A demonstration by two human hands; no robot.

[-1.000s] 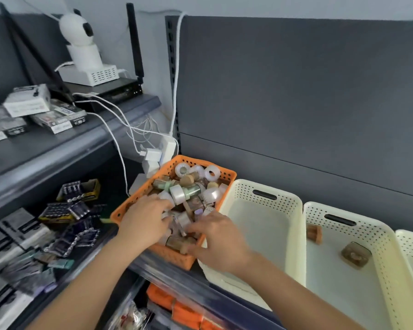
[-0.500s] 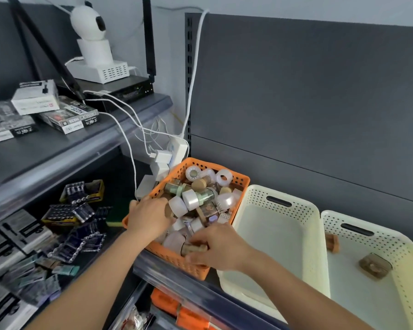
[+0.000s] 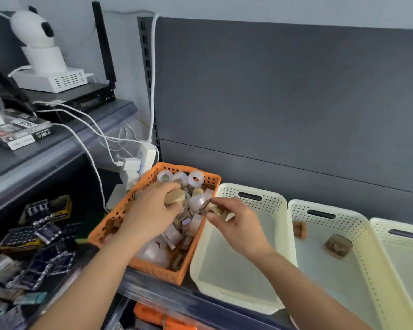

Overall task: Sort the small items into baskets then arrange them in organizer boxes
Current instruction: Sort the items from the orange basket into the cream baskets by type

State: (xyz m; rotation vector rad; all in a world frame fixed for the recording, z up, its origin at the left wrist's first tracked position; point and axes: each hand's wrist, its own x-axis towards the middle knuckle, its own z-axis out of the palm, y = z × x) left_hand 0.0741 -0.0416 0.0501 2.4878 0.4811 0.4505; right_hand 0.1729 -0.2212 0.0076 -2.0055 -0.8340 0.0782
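Observation:
An orange basket on the shelf holds several small jars, white tape rolls and cork-topped pieces. Over it, my left hand grips a jar with a tan wooden lid. My right hand pinches a small tan-capped item above the seam between the orange basket and the first cream basket, which holds nothing visible. The second cream basket holds two brown items.
A third cream basket shows at the right edge. A white power strip with cables hangs behind the orange basket. Battery packs fill the lower left shelf. A camera and router sit on the upper left shelf.
Both hands have lifted out of the pile. The left now holds a wooden-lidded jar, and the right has carried its small item up and rightward toward the first cream basket.

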